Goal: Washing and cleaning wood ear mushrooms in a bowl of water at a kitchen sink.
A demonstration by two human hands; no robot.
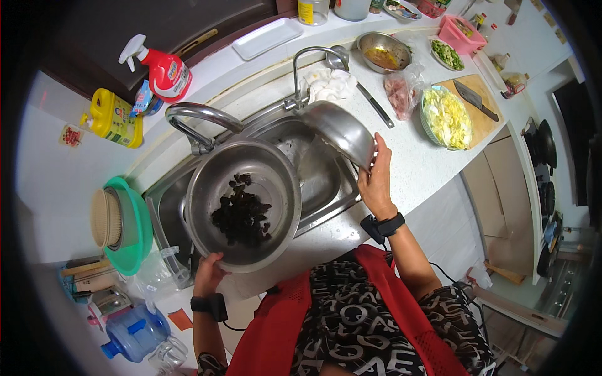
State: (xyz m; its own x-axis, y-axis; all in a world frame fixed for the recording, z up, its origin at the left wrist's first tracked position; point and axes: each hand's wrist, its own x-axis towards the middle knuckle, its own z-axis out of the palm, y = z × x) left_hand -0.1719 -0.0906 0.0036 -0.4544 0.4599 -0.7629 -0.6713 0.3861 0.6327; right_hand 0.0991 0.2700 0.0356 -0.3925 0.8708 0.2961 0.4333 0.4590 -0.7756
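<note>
My left hand (210, 274) grips the near rim of a wide stainless steel basin (277, 221) over the left side of the sink. Dark clumped pieces (242, 211), which look like wood ear fungus, lie on its bottom. With my right hand (377, 181) I hold a smaller stainless steel bowl (341, 129), tipped steeply over the right sink compartment (322, 183). Its inside is turned away from me, and what looks like water runs below it. A thick curved faucet (207, 113) stands behind the basin.
A thinner tap (296, 75) rises behind the sink. Rightward are a white cloth (331, 84), a peeler-like tool (375, 105), bagged meat (400, 96), a basket of chopped cabbage (447, 117) and a cleaver (475, 99) on a cutting board (484, 127). A green basin (143, 230) stands left.
</note>
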